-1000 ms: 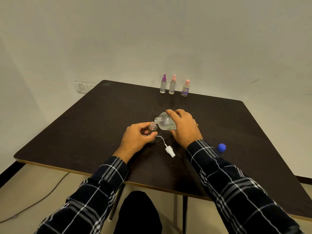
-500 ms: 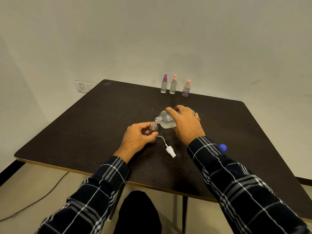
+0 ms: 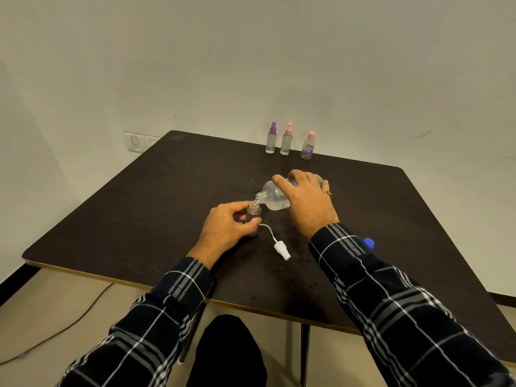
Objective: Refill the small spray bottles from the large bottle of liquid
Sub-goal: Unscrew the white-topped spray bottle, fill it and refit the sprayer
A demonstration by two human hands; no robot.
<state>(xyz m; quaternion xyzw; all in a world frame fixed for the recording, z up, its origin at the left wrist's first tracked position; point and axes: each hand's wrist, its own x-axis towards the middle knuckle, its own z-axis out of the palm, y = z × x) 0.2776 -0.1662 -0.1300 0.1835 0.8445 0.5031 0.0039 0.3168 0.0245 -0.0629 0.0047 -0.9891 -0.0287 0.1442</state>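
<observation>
My right hand (image 3: 305,202) grips the large clear bottle (image 3: 272,197), tipped on its side with its open neck just over the mouth of a small uncapped spray bottle (image 3: 253,210). My left hand (image 3: 224,229) holds that small bottle upright on the dark table (image 3: 167,196). Its white spray head with the dip tube (image 3: 279,245) lies on the table just in front of it. The large bottle's blue cap (image 3: 368,243) lies to the right, partly hidden by my right sleeve.
Three small spray bottles stand in a row at the table's far edge: one with a purple cap (image 3: 270,141), one with a pink cap (image 3: 286,142) and a labelled one with a pink cap (image 3: 308,145). A wall socket (image 3: 136,141) sits behind the left corner.
My right hand has lifted the large bottle's base and tipped its neck down closer to the small bottle's mouth. My left hand has stayed on the small bottle.
</observation>
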